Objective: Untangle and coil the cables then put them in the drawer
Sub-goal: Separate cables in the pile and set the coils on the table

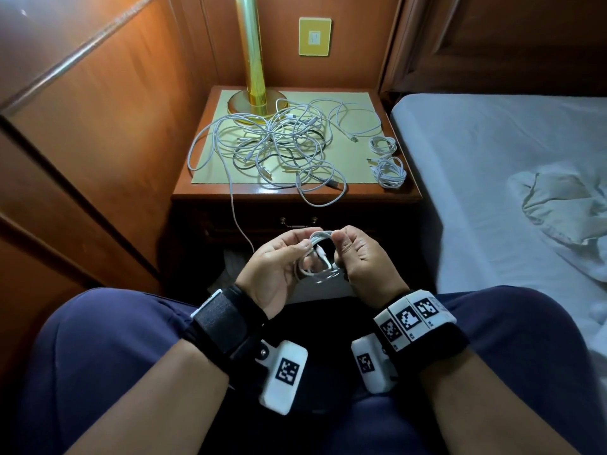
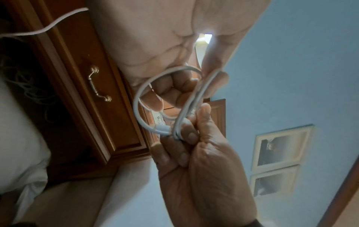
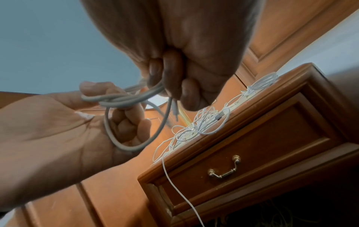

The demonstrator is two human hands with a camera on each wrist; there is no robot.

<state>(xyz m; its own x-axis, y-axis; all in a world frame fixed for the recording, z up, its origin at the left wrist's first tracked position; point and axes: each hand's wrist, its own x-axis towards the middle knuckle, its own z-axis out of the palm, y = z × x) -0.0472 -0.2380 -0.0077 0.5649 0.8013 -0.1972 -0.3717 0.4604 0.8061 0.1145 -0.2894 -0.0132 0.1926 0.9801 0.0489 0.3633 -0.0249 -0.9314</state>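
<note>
In the head view both hands hold a small white cable coil (image 1: 320,257) above my lap, in front of the nightstand. My left hand (image 1: 295,244) pinches its left side between thumb and curled fingers. My right hand (image 1: 345,244) grips its right side in a closed fist. In the left wrist view the coil (image 2: 139,98) loops around the left fingers (image 2: 174,86), with a plug end by the right hand (image 2: 194,138). A tangle of white and dark cables (image 1: 279,142) covers the nightstand top. The drawer (image 1: 299,221) below it is closed.
Two coiled white cables (image 1: 382,144) (image 1: 391,172) lie at the nightstand's right edge. One loose cable (image 1: 238,221) hangs over its front. A brass lamp base (image 1: 256,103) stands at the back. The bed (image 1: 492,159) is on the right and wood panelling on the left.
</note>
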